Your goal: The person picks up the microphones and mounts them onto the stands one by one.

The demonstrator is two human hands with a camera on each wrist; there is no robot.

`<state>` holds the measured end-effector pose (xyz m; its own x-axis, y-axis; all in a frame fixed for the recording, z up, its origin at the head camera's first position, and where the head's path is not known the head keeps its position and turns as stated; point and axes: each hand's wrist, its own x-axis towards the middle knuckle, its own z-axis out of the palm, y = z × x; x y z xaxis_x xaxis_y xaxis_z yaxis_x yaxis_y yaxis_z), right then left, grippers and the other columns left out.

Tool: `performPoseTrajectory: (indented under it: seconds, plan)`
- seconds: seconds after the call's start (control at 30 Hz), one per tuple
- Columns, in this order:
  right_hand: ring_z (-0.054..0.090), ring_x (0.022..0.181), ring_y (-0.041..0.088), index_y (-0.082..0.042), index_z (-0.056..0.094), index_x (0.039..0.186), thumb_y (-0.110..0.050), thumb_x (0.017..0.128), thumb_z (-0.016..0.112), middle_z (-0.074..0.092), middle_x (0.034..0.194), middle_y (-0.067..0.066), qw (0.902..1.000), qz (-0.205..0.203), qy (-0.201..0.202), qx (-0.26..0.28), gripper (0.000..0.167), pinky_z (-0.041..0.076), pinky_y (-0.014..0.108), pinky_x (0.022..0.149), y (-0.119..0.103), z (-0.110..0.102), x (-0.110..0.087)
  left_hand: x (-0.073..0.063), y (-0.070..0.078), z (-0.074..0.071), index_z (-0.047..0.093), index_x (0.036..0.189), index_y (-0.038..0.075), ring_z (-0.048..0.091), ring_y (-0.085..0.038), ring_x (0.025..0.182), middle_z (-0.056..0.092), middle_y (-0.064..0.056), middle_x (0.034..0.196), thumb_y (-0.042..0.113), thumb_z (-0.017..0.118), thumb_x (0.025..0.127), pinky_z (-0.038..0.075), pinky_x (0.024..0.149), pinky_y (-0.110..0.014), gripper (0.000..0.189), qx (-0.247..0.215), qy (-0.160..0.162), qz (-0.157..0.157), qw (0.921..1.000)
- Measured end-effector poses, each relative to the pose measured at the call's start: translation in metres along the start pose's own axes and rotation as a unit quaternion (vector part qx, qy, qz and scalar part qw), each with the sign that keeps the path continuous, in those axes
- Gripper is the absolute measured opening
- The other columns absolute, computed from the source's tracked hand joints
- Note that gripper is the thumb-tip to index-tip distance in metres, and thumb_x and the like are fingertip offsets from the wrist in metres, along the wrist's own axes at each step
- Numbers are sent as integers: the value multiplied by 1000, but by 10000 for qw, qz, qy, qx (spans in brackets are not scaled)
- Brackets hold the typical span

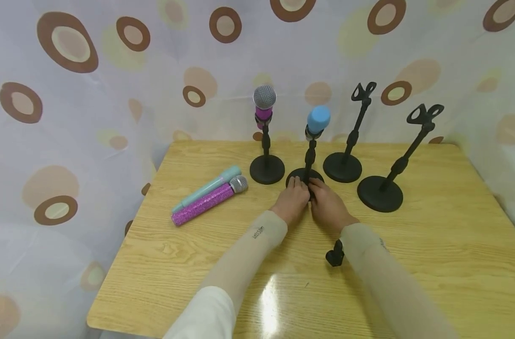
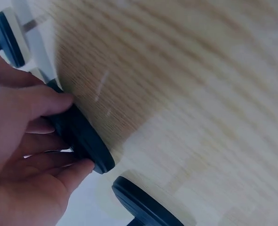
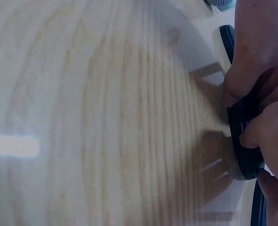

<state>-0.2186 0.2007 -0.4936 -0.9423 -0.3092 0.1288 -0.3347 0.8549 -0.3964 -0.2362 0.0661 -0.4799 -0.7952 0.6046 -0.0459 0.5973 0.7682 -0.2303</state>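
Observation:
Both hands are at the round black base of a tabletop microphone stand [image 1: 310,157], which bears a microphone with a blue head [image 1: 318,118]. My left hand [image 1: 292,202] grips the base's near left side. From the near right, my right hand [image 1: 328,207] holds the same base, its thumb close to the pole. In the left wrist view, thumb and fingertips lie on the rim of the black base [image 2: 84,134]. The right wrist view shows fingers of both hands on that base [image 3: 244,157]. The base's front part is hidden by the hands.
Left of it stands another stand [image 1: 267,169] with a purple microphone [image 1: 264,101]. Two stands with bare clips, one farther back [image 1: 343,167] and one nearer [image 1: 380,194], are at right. Teal [image 1: 206,188] and glittery purple [image 1: 204,203] microphones lie left. A black clip [image 1: 335,255] lies by the right sleeve.

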Motion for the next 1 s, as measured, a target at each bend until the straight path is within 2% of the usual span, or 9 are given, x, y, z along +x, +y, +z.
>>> performPoseTrajectory:
  seconds: [0.27,0.57,0.8,1.0]
  plan:
    - [43,137,46,17,45,138,1,96,51,39,149,31,9994,-173,-149,-261,46,40,54,111,13,-3,18,22,-13,-3,45,146,-2,36,-32,146,42,-22,153,22,48,105,33,119,-36,48,-908,-328,-267,9950]
    - [35,142,45,16,39,143,-5,99,50,34,153,31,9968,-345,-380,-606,50,34,54,116,18,-6,27,34,-23,-6,40,148,-1,30,-31,149,38,-20,156,22,46,105,24,124,-37,49,-976,-605,-216,9932]
    - [35,143,45,14,37,145,-5,98,54,33,154,31,9949,-407,-367,-851,53,35,56,114,24,-6,29,40,-25,-5,39,149,-2,28,-30,150,37,-19,157,21,45,105,22,125,-37,50,-1001,-700,-221,9923]
    - [36,141,47,11,38,146,-6,98,51,31,155,31,9981,-49,-462,-404,52,35,56,114,32,-4,29,43,-27,-1,36,151,-2,24,-31,152,31,-20,160,22,45,105,22,124,-36,53,-1212,-804,-360,9887]
